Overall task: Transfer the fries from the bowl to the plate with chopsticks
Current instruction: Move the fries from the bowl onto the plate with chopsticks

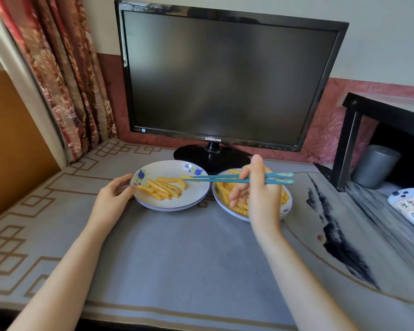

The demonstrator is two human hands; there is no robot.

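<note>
Head view: your right hand (256,187) grips the chopsticks (225,179), tips over the plate (172,207) with one fry (188,177) seemingly pinched between them; your left hand (115,189) holds the plate's rim; more fries lie in the bowl (286,209). If the sticks cross or slacken, that fry could drop onto the table (177,259); your wrist could also knock the bowl.

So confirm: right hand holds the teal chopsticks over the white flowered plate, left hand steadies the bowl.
Wrong: the head view shows the left hand gripping the rim of the white blue-flowered plate, not the fries-filled bowl. The right hand does hold the teal chopsticks over that plate.
</note>
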